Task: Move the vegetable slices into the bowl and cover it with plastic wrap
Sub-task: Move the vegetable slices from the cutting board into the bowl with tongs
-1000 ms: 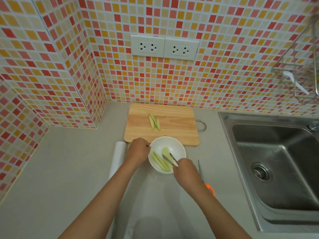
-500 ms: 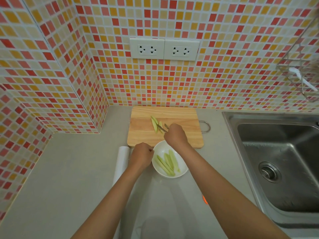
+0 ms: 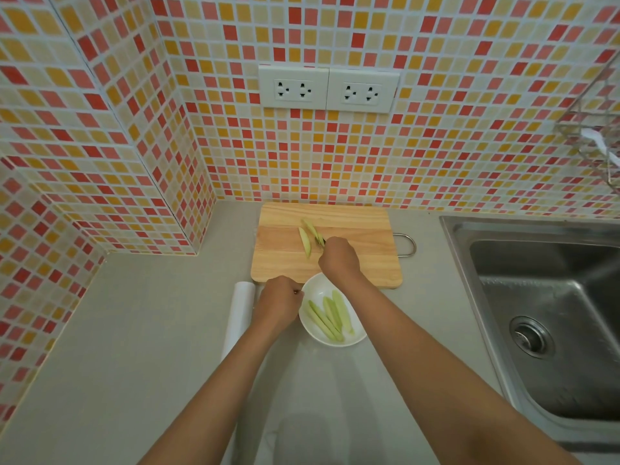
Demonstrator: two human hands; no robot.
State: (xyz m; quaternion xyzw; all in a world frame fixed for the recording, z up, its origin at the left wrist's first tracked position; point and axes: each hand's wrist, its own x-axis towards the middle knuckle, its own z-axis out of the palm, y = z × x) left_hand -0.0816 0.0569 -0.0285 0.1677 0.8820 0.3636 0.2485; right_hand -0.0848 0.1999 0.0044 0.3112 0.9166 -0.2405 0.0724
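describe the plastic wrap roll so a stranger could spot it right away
Start at the wooden cutting board against the tiled wall. Off its near left corner, left of the white bowl, lies the roll: a plain white tube on the counter, the only cylinder here.

Beside the brushed-metal sink [image 3: 550, 297], a pale wooden board [image 3: 362, 263] lies on the matt grey counter [image 3: 151, 330], touching a glossy white bowl [image 3: 317, 290].

Both bare forearms reach forward from the near edge. The left hand [image 3: 280, 302] is curled, fingers bent inward. The right hand [image 3: 339, 260] is farther out, knuckles up, fingers curled under.
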